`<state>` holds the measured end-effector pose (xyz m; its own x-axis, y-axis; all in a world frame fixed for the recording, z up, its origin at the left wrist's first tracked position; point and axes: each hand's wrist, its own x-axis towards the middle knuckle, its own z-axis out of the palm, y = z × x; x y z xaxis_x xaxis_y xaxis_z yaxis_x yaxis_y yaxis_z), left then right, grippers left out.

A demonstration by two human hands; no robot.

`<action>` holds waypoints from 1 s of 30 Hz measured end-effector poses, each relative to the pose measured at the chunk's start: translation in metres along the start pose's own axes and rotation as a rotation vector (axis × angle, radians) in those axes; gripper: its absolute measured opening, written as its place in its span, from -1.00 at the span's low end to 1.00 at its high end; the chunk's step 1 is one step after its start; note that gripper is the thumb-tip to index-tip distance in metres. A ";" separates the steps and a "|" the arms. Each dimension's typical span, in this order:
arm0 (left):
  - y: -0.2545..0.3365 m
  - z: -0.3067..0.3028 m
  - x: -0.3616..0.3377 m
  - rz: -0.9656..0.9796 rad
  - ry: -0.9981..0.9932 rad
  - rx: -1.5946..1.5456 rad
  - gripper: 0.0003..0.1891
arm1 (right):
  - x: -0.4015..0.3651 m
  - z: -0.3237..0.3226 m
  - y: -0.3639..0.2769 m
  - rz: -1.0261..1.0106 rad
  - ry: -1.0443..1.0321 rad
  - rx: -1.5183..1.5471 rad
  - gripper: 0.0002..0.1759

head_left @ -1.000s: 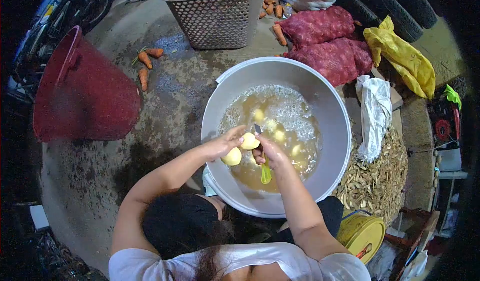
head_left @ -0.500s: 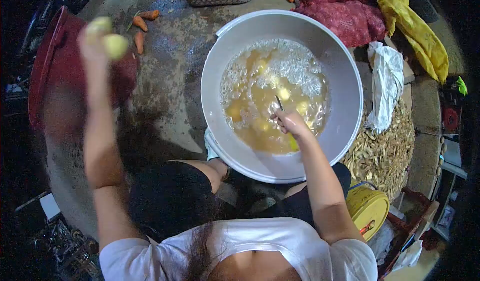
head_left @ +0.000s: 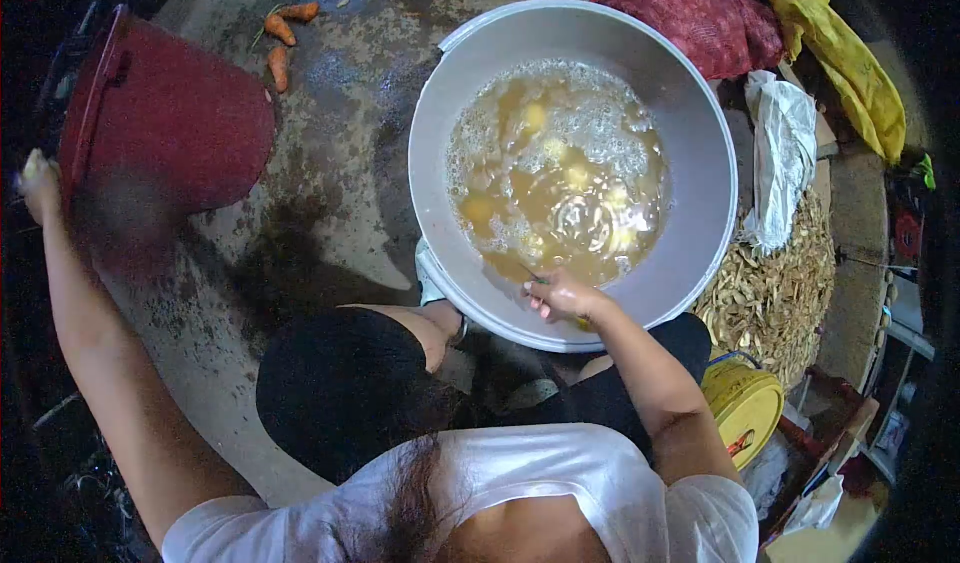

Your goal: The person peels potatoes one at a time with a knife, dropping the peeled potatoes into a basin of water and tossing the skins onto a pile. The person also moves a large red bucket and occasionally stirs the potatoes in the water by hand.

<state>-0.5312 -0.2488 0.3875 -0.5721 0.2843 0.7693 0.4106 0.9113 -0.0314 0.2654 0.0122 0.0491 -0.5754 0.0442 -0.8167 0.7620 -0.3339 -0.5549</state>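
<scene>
My left hand (head_left: 42, 195) is stretched out at the far left, beside the rim of the red bucket (head_left: 175, 113). A pale yellow peeled potato (head_left: 34, 166) shows at its fingers, partly lost in the dark and blur. My right hand (head_left: 565, 296) is closed around a small knife (head_left: 535, 277), whose thin dark blade points up and left. That hand is over the near inner wall of the large grey tub (head_left: 695, 163). Inside the tub, several pale yellow potatoes (head_left: 577, 176) lie in cloudy brown water with foam and ripples.
Three carrots (head_left: 280, 31) lie on the floor beyond the red bucket. Red mesh sacks (head_left: 690, 33), a yellow sack (head_left: 850, 73) and a white sack (head_left: 782, 153) are at upper right. Peelings (head_left: 775, 293) and a yellow pail (head_left: 742, 403) are right of the tub.
My left hand has swung left and down, out past the red bucket's rim, with one potato visible where two showed. My right hand has drawn back toward the tub's near side with the knife.
</scene>
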 end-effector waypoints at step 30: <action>0.317 -0.071 -0.214 0.625 0.156 -0.478 -0.70 | 0.082 -0.013 0.034 0.134 0.304 -1.021 -0.59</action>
<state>-0.2277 -0.0417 0.2581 -0.0441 0.6226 0.7813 0.9020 0.3610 -0.2368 0.2475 0.0173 -0.0389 -0.4779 0.3447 -0.8080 0.7823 0.5854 -0.2129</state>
